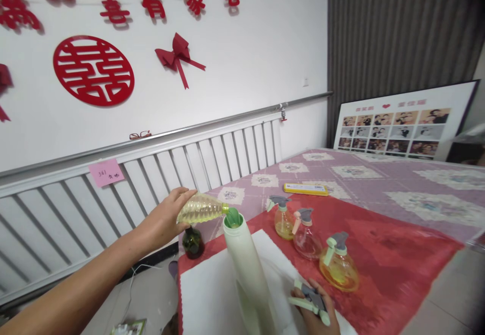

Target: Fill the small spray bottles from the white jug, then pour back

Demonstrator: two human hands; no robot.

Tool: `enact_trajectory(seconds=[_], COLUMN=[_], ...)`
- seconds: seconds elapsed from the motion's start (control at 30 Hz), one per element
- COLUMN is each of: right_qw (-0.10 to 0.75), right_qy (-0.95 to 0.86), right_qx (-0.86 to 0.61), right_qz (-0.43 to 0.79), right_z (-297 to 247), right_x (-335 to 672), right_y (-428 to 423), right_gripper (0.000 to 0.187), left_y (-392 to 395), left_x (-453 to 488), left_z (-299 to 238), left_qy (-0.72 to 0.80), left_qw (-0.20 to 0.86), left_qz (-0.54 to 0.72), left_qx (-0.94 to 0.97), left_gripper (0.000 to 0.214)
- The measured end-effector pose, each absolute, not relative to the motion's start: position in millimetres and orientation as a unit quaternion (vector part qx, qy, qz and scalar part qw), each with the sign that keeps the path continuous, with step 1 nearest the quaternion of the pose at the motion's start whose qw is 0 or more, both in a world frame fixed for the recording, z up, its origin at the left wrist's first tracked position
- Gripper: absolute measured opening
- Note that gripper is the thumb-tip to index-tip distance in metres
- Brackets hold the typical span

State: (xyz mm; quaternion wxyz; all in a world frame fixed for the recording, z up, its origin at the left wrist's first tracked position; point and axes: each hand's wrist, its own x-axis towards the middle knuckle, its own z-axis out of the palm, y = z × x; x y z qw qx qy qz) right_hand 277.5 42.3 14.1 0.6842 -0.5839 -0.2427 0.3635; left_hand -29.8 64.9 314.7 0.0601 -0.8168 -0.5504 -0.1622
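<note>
My left hand (166, 219) grips a ribbed clear bottle of yellowish liquid (200, 207), tipped on its side. Its mouth rests in a green funnel (233, 218) set in the top of a tall pale green bottle (248, 274). That tall bottle stands on a white cloth (206, 294). My right hand (314, 312) is at the bottom edge, closed around a pale green and grey spray head (312, 302). Three round spray bottles stand to the right: a yellow one (283, 220), a clear pinkish one (306, 236) and an orange one (338, 266).
A red cloth (394, 259) covers the near part of a bed with a purple patterned sheet (417, 183). A yellow flat box (306, 189) lies on the sheet. A dark green bottle (192, 241) stands by the bed's edge. A white slatted headboard (113, 198) and a framed photo board (401, 123) stand behind.
</note>
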Motion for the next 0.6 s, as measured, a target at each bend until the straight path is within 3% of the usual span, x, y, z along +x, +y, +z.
enact_trajectory(seconds=[0.6], right_qw=[0.674], right_qy=[-0.254], right_qx=[-0.563], right_qz=[0.406], right_z=[16.2], right_x=[283.3], right_y=[39.8], right_gripper=[0.073], left_y=[65.1], left_x=[-29.0], left_z=[316.1], left_qy=[-0.556], left_qw=[0.069], left_qz=[-0.150], left_qx=[-0.815], left_gripper=[0.073])
